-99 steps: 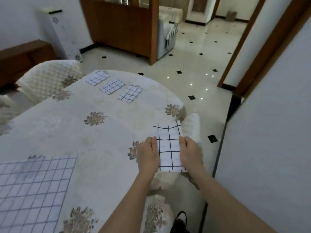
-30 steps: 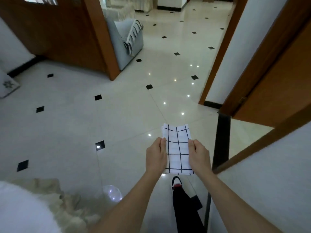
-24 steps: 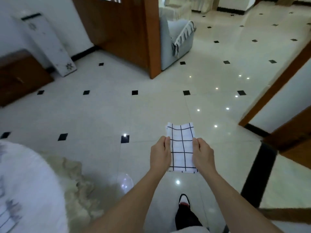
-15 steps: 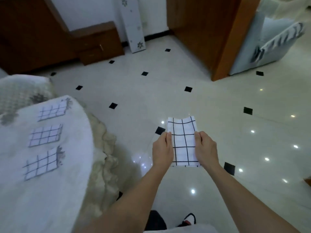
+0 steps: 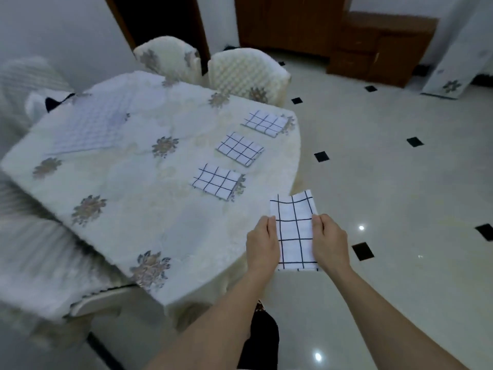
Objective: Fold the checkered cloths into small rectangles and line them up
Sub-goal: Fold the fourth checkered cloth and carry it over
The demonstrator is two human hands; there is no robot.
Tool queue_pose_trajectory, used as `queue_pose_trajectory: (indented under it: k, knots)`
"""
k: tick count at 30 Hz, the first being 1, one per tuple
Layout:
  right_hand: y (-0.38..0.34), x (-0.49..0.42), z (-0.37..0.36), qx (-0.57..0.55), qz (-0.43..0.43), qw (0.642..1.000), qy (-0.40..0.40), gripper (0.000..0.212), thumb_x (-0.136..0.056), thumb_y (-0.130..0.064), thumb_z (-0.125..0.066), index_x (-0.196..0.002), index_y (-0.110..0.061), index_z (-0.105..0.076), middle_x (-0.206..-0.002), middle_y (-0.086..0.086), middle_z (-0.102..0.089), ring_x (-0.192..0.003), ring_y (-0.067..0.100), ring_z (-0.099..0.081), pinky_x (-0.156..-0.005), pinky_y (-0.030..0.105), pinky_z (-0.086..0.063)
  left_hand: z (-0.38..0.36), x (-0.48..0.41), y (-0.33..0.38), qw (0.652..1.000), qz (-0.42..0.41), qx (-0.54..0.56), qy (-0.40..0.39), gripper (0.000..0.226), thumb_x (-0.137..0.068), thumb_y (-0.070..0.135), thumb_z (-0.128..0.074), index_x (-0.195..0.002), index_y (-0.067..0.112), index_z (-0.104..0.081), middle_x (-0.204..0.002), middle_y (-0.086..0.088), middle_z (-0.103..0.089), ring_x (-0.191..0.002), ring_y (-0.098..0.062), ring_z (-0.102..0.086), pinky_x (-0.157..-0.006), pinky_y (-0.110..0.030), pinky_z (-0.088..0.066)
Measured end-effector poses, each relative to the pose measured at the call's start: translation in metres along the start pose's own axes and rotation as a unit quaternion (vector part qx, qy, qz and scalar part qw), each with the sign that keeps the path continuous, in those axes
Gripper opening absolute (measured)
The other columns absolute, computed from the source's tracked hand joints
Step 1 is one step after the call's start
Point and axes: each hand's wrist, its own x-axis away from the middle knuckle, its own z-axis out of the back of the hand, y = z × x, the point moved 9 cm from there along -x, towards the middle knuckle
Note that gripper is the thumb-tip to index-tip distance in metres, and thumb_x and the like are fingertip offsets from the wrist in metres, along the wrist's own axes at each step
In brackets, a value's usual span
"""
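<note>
From the head camera: pale glossy floor [image 5: 400, 188] with small black diamond insets, spread to the right of the table [image 5: 128, 225]. Table draped in a cream covering with grey-brown flower motifs. Beyond the table's far side, a padded cream chair [image 5: 248, 72] and a second cream chair [image 5: 168, 60], both pushed in close. Farther back from the table, a dark doorway [image 5: 160, 20] and a brown wooden cabinet [image 5: 378, 46]. At the table's left side, another covered chair [image 5: 32, 263], heavily blurred.

On the table, along its right edge, three small folded rectangles in a row, apart from one another: nearest folded cloth [image 5: 216, 181], middle folded cloth [image 5: 239, 148], far folded cloth [image 5: 265, 123] by the far right corner. On the table's far left part, a large unfolded checkered cloth [image 5: 90, 126] lying flat, blurred.

Just off the table's near right corner, in the air above the floor: held cloth [image 5: 294, 231], folded to a narrow rectangle, white with dark grid lines, far end slightly curled. Left hand [image 5: 262, 244] gripping its left long edge, right hand [image 5: 330, 244] gripping its right long edge; thumbs on top, fingers tucked beneath and hidden. Left hand overlapping the table's draped rim in the picture; contact impossible to tell. Below the table's near corner, between the forearms, a dark trouser leg [image 5: 262, 340].
</note>
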Motion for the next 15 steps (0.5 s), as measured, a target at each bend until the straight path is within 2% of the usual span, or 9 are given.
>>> queue_pose_trajectory:
  k: [3, 7, 9, 15]
  knots:
    - [-0.030, -0.031, -0.044, 0.020, 0.019, 0.999, -0.037, 0.040, -0.105, -0.032, -0.038, -0.070, -0.016, -0.043, -0.063, 0.001, -0.050, -0.060, 0.017, -0.046, -0.055, 0.035, -0.035, 0.029, -0.037, -0.016, 0.999, 0.017, 0.015, 0.039, 0.041, -0.106, 0.033, -0.040, -0.068, 0.017, -0.037, -0.055, 0.006, -0.037, -0.052, -0.011, -0.030, -0.049, -0.025, -0.026]
    - [-0.073, -0.074, -0.100, 0.042, 0.045, 0.995, -0.079, 0.041, -0.105, -0.031, -0.038, -0.070, -0.011, -0.044, -0.064, 0.004, -0.052, -0.063, 0.022, -0.048, -0.059, 0.038, -0.037, 0.065, -0.091, -0.035, 0.996, 0.046, 0.012, 0.076, 0.042, -0.106, 0.032, -0.040, -0.067, 0.019, -0.034, -0.056, 0.005, -0.037, -0.054, -0.012, -0.030, -0.051, -0.026, -0.026]
    - [-0.098, -0.091, -0.125, 0.045, 0.060, 0.992, -0.100, 0.042, -0.105, -0.032, -0.038, -0.069, -0.012, -0.041, -0.062, 0.003, -0.050, -0.062, 0.021, -0.046, -0.058, 0.037, -0.036, 0.085, -0.116, -0.039, 0.994, 0.050, 0.014, 0.101, 0.042, -0.106, 0.032, -0.041, -0.066, 0.022, -0.033, -0.056, 0.004, -0.038, -0.054, -0.015, -0.031, -0.052, -0.030, -0.027]
    - [-0.145, -0.122, -0.194, 0.050, 0.095, 0.980, -0.170, 0.042, -0.105, -0.035, -0.037, -0.067, -0.018, -0.039, -0.064, 0.001, -0.052, -0.062, 0.015, -0.048, -0.055, 0.032, -0.035, 0.129, -0.153, -0.070, 0.979, 0.103, 0.041, 0.173, 0.042, -0.106, 0.034, -0.041, -0.066, 0.021, -0.036, -0.056, 0.005, -0.038, -0.051, -0.010, -0.028, -0.048, -0.025, -0.024]
